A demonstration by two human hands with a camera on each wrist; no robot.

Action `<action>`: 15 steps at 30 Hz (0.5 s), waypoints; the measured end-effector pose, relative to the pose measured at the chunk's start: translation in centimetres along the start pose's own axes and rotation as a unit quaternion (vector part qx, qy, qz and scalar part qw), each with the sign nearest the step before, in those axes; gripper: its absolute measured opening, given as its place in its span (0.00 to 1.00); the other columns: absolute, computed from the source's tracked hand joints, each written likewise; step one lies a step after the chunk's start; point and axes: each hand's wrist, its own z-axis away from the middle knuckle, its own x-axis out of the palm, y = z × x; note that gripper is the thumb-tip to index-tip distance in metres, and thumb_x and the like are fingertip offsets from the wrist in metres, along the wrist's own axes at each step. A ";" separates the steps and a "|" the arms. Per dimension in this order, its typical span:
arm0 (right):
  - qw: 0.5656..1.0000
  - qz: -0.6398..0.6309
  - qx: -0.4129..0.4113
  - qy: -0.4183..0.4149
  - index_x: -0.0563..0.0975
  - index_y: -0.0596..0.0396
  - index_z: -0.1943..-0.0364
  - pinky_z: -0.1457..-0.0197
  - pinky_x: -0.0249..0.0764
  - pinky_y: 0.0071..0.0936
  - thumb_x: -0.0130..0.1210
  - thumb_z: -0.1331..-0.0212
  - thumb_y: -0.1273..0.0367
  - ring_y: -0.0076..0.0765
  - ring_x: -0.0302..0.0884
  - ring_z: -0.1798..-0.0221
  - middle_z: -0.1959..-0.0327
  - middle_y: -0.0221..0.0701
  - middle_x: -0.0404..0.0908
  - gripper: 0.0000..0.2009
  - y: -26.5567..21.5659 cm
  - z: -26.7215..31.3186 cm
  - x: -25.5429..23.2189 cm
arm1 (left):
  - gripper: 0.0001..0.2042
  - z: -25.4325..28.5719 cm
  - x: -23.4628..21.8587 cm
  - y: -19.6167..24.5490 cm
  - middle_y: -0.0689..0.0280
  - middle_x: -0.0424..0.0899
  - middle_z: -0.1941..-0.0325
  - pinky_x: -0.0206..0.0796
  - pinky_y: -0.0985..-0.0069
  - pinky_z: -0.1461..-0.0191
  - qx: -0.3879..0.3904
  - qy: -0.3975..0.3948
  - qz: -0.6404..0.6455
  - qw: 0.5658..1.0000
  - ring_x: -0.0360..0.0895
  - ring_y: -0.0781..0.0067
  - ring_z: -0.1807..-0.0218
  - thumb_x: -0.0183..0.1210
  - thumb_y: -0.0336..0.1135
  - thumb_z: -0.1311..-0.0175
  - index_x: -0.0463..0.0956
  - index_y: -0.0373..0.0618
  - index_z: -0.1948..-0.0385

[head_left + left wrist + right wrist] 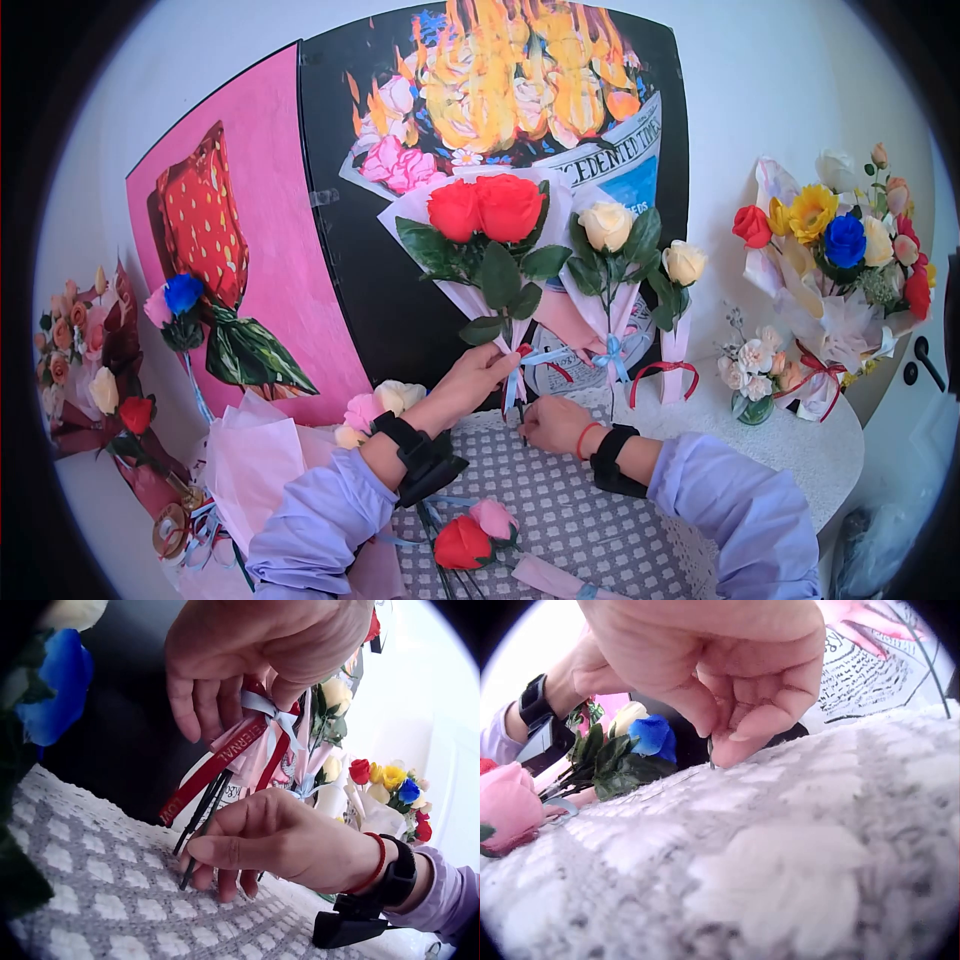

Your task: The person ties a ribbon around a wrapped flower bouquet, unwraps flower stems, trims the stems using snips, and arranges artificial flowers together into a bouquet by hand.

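A bouquet of two red roses [480,209] with green leaves, in pale pink wrap, stands upright before the black picture. My left hand [475,380] grips its neck, where a light blue bow [271,712] and a lettered red ribbon [225,761] are tied. Below the wrap, dark stems [202,814] reach down close over the cloth. My right hand [560,425] pinches a stem end [711,754] between thumb and finger. Just right of this bouquet is a single cream rose [607,226], wrapped and tied with a blue bow.
Another cream rose [685,262] with a red bow stands further right. A small glass vase [752,408] and a large mixed bouquet [840,250] are at the right. Loose red and pink roses [463,543] lie in front on the grey-white patterned cloth [600,500]. Pink wrapping sheets [255,465] lie left.
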 end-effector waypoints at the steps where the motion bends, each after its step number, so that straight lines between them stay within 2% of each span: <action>1: 1.000 0.005 -0.008 -0.001 0.80 0.51 0.73 0.58 0.70 0.36 0.55 0.54 0.62 0.47 0.76 0.63 0.70 0.40 0.79 0.10 0.2 0.0 -0.1 | 0.15 0.2 0.0 0.2 0.68 0.76 0.59 0.62 0.76 0.52 0.001 0.000 -0.001 1.000 0.71 0.80 0.56 0.45 0.45 0.35 0.70 0.43 0.56; 6: 0.999 -0.023 -0.007 -0.030 0.81 0.52 0.73 0.58 0.70 0.37 0.55 0.53 0.59 0.46 0.76 0.64 0.71 0.40 0.79 0.12 0.5 0.3 -0.8 | 0.19 0.3 -0.2 0.1 0.70 0.74 0.55 0.59 0.76 0.51 0.007 -0.013 0.036 0.999 0.69 0.80 0.53 0.47 0.48 0.38 0.68 0.47 0.51; 15: 0.999 -0.022 -0.010 -0.033 0.81 0.52 0.74 0.58 0.70 0.36 0.56 0.53 0.58 0.45 0.76 0.64 0.72 0.40 0.79 0.13 0.2 0.7 -1.4 | 0.20 0.6 -0.5 0.3 0.72 0.73 0.55 0.58 0.78 0.51 0.000 -0.017 0.048 0.999 0.68 0.81 0.54 0.48 0.49 0.38 0.68 0.47 0.51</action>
